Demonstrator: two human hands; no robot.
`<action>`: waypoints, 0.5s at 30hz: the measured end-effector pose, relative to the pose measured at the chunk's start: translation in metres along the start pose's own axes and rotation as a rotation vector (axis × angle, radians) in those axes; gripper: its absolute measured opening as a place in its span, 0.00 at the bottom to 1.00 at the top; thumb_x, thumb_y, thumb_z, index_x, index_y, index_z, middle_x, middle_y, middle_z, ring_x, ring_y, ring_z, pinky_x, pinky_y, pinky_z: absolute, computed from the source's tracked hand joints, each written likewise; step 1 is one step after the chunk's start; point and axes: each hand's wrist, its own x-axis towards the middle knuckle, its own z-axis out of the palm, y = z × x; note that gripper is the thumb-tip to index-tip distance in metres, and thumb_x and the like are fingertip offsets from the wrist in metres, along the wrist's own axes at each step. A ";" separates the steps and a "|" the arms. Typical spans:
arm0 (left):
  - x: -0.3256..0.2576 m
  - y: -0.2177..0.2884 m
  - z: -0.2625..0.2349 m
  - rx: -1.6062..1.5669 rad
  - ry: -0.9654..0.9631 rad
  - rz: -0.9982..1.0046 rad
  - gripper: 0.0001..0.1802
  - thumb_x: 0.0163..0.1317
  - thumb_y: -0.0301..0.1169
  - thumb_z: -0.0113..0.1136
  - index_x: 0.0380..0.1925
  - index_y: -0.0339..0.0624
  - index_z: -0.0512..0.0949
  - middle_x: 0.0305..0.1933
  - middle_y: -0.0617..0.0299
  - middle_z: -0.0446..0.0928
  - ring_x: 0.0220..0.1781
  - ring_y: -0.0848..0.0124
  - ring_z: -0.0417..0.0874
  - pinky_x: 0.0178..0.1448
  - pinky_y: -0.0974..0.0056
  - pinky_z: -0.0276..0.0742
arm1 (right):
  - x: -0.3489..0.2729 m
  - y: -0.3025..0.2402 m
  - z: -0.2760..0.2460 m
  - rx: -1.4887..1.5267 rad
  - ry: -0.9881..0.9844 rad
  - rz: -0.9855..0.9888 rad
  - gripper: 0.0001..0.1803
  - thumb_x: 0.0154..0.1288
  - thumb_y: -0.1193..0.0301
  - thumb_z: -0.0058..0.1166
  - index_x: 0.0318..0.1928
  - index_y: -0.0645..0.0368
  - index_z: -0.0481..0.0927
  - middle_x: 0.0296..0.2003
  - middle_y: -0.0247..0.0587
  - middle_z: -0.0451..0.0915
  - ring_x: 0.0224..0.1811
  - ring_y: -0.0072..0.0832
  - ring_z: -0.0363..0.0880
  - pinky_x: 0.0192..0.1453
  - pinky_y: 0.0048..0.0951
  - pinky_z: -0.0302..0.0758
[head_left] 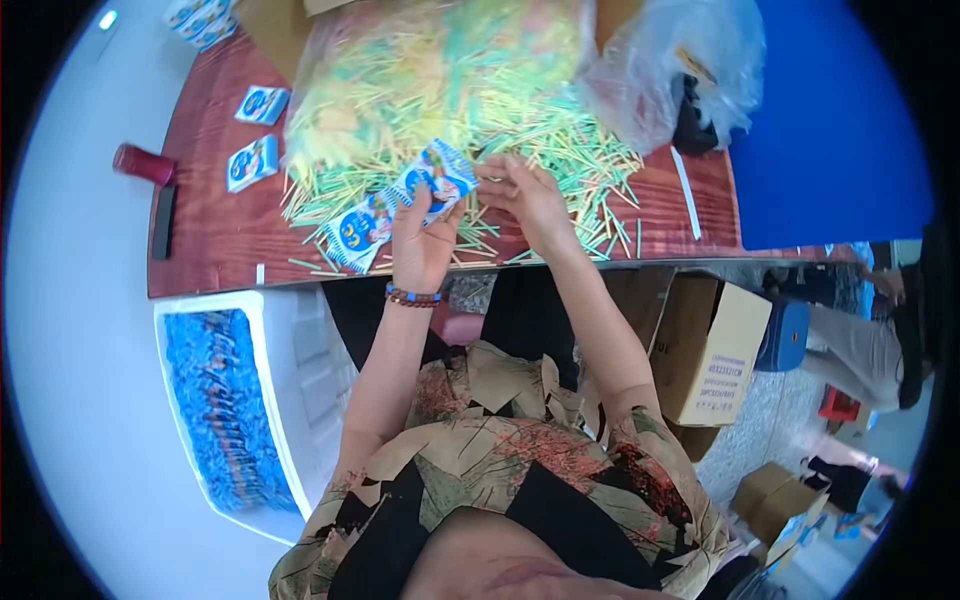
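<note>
My left hand (425, 240), with a beaded bracelet at its wrist, grips small blue-and-white packets (437, 180) between thumb and fingers. One packet (361, 232) extends to the left over the table edge side; whether it is joined to the other I cannot tell. Close to the upper packet's right edge is my right hand (535, 205), its fingers bent and drawn together. What they pinch, if anything, is too small to make out. Beneath and beyond both hands spreads a heap of thin yellow, green and pink sticks (470, 95), partly inside a clear plastic bag.
Two blue-and-white packs (253, 163) (262, 104) lie left on the red wood-grain table (215, 225), near a dark red cylinder (143, 164). A clear bag (640, 75) lies far right. Below left stands a white box of blue packets (225, 400); at right, a cardboard carton (720, 350).
</note>
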 end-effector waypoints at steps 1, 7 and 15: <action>-0.003 0.005 -0.001 0.106 0.006 0.061 0.11 0.66 0.29 0.58 0.48 0.45 0.76 0.48 0.61 0.80 0.50 0.67 0.81 0.55 0.58 0.79 | 0.001 0.005 0.002 -0.003 -0.035 0.025 0.22 0.75 0.58 0.42 0.53 0.66 0.73 0.47 0.47 0.80 0.46 0.29 0.80 0.52 0.33 0.77; -0.012 0.011 -0.004 0.148 0.096 0.165 0.09 0.66 0.26 0.57 0.46 0.45 0.76 0.47 0.63 0.80 0.49 0.70 0.82 0.51 0.62 0.80 | -0.011 -0.003 0.043 -0.279 -0.100 -0.260 0.17 0.76 0.61 0.42 0.50 0.61 0.77 0.31 0.33 0.79 0.31 0.16 0.76 0.36 0.19 0.73; -0.014 0.010 0.004 0.231 0.180 0.302 0.09 0.64 0.23 0.59 0.43 0.45 0.78 0.44 0.63 0.82 0.44 0.70 0.84 0.49 0.62 0.81 | -0.004 0.003 0.058 -0.830 -0.057 -0.446 0.15 0.74 0.65 0.46 0.41 0.64 0.79 0.23 0.29 0.72 0.24 0.16 0.67 0.29 0.22 0.66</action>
